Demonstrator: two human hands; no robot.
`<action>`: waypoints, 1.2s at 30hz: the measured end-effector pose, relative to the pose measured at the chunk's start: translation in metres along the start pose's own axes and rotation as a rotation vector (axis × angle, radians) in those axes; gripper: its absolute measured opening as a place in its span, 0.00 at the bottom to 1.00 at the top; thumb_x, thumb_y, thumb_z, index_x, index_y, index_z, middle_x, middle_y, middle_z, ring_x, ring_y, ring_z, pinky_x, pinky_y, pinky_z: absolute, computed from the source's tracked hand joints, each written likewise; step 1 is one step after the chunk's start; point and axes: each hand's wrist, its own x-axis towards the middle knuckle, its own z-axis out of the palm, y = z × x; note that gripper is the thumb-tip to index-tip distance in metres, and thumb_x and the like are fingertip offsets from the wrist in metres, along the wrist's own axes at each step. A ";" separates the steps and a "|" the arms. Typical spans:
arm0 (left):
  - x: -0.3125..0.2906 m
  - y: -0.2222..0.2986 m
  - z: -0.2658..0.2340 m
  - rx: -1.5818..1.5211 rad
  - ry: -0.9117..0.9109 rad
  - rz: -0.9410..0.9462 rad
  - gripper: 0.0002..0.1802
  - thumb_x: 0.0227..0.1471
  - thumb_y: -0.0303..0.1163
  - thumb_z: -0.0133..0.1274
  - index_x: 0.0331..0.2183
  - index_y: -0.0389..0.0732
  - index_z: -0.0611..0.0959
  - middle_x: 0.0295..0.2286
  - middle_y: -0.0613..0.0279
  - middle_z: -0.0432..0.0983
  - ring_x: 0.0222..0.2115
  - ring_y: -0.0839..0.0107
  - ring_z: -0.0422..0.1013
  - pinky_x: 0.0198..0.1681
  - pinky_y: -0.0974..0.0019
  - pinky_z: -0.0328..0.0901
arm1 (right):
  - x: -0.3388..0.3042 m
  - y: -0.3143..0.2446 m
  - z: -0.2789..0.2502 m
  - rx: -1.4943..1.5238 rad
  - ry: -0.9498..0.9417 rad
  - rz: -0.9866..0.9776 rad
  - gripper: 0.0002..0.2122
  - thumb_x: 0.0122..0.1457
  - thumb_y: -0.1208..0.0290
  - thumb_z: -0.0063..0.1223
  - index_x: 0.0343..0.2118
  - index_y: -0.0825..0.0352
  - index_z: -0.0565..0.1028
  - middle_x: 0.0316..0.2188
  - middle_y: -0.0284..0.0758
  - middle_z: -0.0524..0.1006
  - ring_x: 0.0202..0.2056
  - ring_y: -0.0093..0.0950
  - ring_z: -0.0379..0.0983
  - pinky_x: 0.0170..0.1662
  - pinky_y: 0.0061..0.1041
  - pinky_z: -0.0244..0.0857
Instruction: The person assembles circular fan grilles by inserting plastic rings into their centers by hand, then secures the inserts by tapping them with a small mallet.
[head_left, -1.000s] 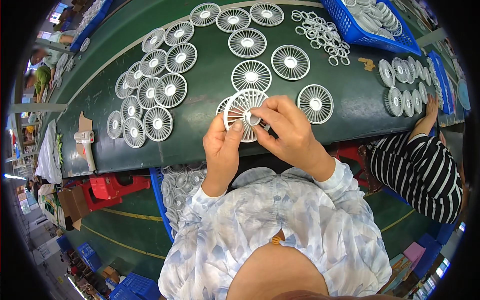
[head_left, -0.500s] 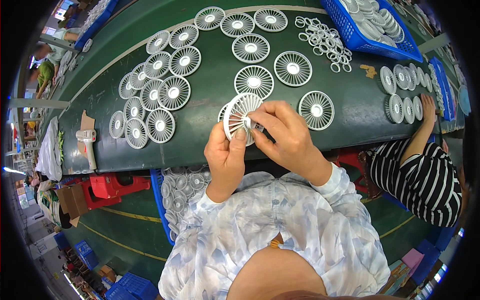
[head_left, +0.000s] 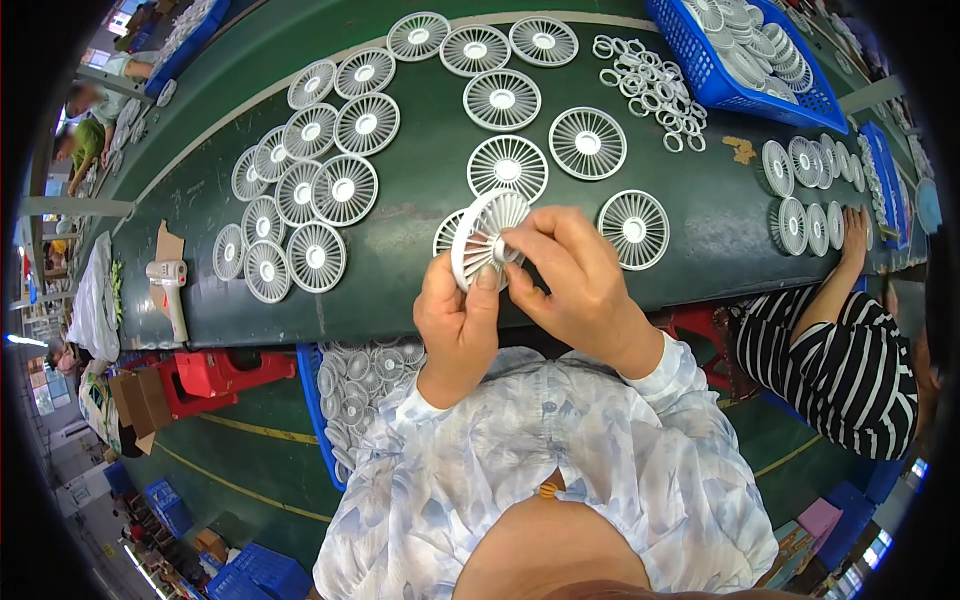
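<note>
Turned further edge-on than in the frame one second earlier, the held spoked wheel (head_left: 484, 230) shows its rim standing steeply toward the left, while the two hands remain close together around it. Left hand (head_left: 456, 322): the fingers support the rim from behind and the thumb lies on the near side, pinching the wheel between them. Right hand (head_left: 580, 278): the thumb and forefinger close upon the raised hub; whether a separate ring is also pinched there cannot be told. For good handling, the left grip is best kept firm at the rim and the right fingers square to the hub's axis, so that pressure probably falls evenly and spares the thin spokes, which look liable to bend. The wheel is held above the near part of the green table (head_left: 390, 275), in front of another spoked wheel (head_left: 446, 232) that it partly hides. It is white, round and open, with many slender spokes radiating from a small central hub to a narrow rim. Small white rings (head_left: 650, 92) lie heaped beyond the right hand.
</note>
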 end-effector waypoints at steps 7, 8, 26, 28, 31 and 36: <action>0.003 -0.022 -0.001 -0.173 0.032 -0.214 0.11 0.60 0.25 0.47 0.45 0.32 0.76 0.40 0.61 0.76 0.40 0.75 0.72 0.44 0.71 0.67 | -0.021 0.023 0.007 0.124 -0.062 -0.004 0.13 0.52 0.79 0.59 0.42 0.72 0.77 0.39 0.43 0.73 0.37 0.39 0.74 0.37 0.32 0.72; 0.003 -0.022 -0.005 -0.176 0.029 -0.216 0.11 0.60 0.24 0.47 0.45 0.33 0.76 0.40 0.60 0.76 0.40 0.74 0.72 0.45 0.69 0.68 | -0.020 0.022 0.012 0.167 -0.064 0.042 0.13 0.53 0.79 0.59 0.43 0.72 0.76 0.39 0.41 0.72 0.37 0.38 0.74 0.37 0.32 0.71; 0.029 -0.011 0.023 -0.149 0.003 -0.094 0.10 0.63 0.30 0.53 0.40 0.34 0.74 0.35 0.60 0.77 0.34 0.76 0.72 0.38 0.71 0.69 | -0.010 0.030 0.018 0.059 0.162 -0.077 0.14 0.51 0.79 0.61 0.41 0.73 0.76 0.35 0.39 0.73 0.33 0.35 0.73 0.34 0.31 0.71; 0.031 -0.009 0.024 -0.175 0.013 -0.098 0.09 0.63 0.30 0.53 0.40 0.34 0.74 0.35 0.60 0.77 0.34 0.76 0.72 0.38 0.71 0.68 | -0.009 0.033 0.018 0.065 0.167 -0.085 0.14 0.50 0.78 0.62 0.41 0.73 0.76 0.35 0.39 0.73 0.33 0.36 0.73 0.34 0.31 0.70; 0.029 -0.012 0.020 -0.222 0.003 -0.115 0.08 0.63 0.29 0.53 0.39 0.34 0.74 0.35 0.61 0.77 0.34 0.76 0.72 0.38 0.71 0.68 | -0.014 0.032 0.014 0.038 0.154 -0.098 0.17 0.47 0.78 0.64 0.41 0.71 0.75 0.35 0.39 0.72 0.34 0.36 0.73 0.35 0.32 0.70; 0.022 -0.006 0.014 -0.285 0.007 -0.172 0.05 0.61 0.23 0.51 0.39 0.32 0.74 0.35 0.59 0.77 0.32 0.77 0.73 0.37 0.71 0.70 | -0.017 0.025 -0.005 -0.005 0.059 -0.223 0.17 0.50 0.73 0.62 0.43 0.71 0.74 0.33 0.38 0.72 0.34 0.35 0.73 0.33 0.33 0.70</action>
